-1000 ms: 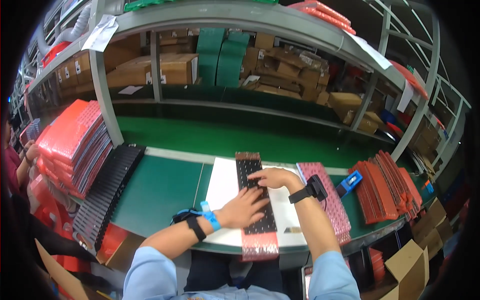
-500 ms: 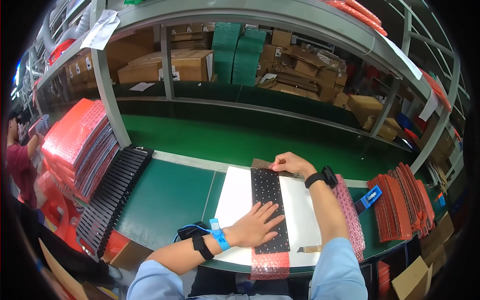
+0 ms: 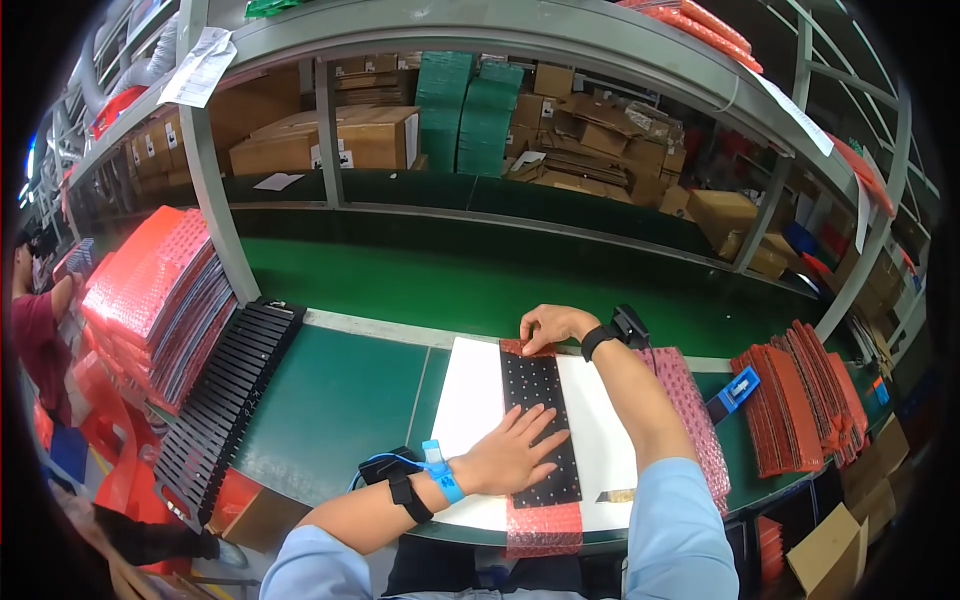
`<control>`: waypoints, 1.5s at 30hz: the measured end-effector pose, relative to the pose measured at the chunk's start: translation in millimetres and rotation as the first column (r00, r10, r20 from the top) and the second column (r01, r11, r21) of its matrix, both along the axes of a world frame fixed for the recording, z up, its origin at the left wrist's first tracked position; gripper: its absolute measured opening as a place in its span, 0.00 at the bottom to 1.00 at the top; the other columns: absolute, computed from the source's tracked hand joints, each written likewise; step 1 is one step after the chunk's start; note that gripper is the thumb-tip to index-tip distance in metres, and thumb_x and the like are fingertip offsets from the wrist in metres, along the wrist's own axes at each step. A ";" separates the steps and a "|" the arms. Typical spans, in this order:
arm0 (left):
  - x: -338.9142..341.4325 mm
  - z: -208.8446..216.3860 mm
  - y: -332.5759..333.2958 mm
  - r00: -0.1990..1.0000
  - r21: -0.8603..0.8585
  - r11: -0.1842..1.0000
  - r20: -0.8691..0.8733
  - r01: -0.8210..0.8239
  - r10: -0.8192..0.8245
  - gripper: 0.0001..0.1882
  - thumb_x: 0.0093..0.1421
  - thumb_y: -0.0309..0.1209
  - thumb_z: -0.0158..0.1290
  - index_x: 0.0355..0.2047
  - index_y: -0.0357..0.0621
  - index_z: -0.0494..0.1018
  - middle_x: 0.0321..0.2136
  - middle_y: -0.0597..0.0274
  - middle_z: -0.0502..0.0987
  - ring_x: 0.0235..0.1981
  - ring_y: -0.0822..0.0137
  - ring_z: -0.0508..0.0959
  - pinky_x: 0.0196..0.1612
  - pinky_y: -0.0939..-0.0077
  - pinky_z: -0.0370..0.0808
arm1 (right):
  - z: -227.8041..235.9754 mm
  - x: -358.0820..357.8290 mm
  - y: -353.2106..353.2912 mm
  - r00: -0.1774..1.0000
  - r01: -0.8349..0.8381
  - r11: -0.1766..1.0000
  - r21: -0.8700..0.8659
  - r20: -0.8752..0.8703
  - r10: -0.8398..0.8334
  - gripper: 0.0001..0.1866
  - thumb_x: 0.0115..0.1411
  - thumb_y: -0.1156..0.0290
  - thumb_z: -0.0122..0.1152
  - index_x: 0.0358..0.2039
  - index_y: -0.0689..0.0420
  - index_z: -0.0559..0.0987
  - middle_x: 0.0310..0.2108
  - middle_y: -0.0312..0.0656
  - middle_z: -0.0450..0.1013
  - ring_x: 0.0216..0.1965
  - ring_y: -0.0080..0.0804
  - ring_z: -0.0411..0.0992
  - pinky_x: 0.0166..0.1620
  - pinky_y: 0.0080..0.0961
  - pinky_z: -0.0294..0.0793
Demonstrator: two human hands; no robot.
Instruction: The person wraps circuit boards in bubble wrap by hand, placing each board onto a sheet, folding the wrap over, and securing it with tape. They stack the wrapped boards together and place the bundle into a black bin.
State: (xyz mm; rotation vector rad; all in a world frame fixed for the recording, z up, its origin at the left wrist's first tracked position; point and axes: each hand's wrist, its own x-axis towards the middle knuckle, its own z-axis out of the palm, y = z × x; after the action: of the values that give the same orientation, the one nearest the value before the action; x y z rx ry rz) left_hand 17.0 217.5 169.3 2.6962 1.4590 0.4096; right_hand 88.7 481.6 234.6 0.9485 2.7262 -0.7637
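Left fingers (image 3: 546,443) spread, partly hiding black panel (image 3: 533,377) | right fingers (image 3: 541,338) curled, grip unclear

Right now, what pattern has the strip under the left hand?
The strip is black with pale dots; head view.

"What sort of place surrounds you?"

"You're in a factory packing area: a grey metal frame (image 3: 208,190) rises beyond your green worktop (image 3: 345,400), with red packets (image 3: 140,285) piled left and right."

"And farther off?"

"You face cardboard boxes (image 3: 372,138) heaped on the far side. At far left you have a co-worker (image 3: 38,325), though they're too small there to tell what they hold."
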 end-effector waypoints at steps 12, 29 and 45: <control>-4.3 39.7 -3.1 0.790 0.324 0.911 0.613 -0.255 0.003 0.35 0.48 0.33 0.63 0.57 0.45 0.65 0.64 0.43 0.55 0.66 0.39 0.54 0.67 0.45 0.50 | 113.0 36.1 -25.4 0.943 -0.092 0.988 0.124 -0.307 0.126 0.12 0.47 0.70 0.74 0.30 0.60 0.80 0.24 0.36 0.76 0.27 0.23 0.72 0.31 0.24 0.72; 8.8 13.4 -90.9 0.962 -0.039 0.995 0.264 0.088 -0.075 0.24 0.58 0.28 0.51 0.56 0.39 0.68 0.59 0.45 0.65 0.64 0.48 0.62 0.67 0.55 0.56 | 45.1 77.0 -239.9 0.674 0.131 0.555 0.822 -0.484 0.558 0.09 0.42 0.80 0.64 0.23 0.55 0.72 0.25 0.39 0.67 0.28 0.39 0.69 0.31 0.33 0.69; 24.5 16.2 -138.9 0.790 -0.173 0.909 0.573 0.378 -0.219 0.19 0.62 0.26 0.50 0.54 0.38 0.70 0.57 0.50 0.70 0.62 0.52 0.66 0.65 0.61 0.63 | -35.1 88.9 -265.6 0.873 -0.074 0.919 0.388 -0.421 0.248 0.16 0.51 0.65 0.69 0.41 0.49 0.78 0.33 0.34 0.68 0.40 0.32 0.68 0.49 0.33 0.59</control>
State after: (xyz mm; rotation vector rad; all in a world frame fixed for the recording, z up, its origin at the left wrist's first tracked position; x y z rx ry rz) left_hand 41.4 78.6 185.5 2.2561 0.8332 0.7951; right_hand 177.6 216.0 199.5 0.6321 3.4048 -0.5141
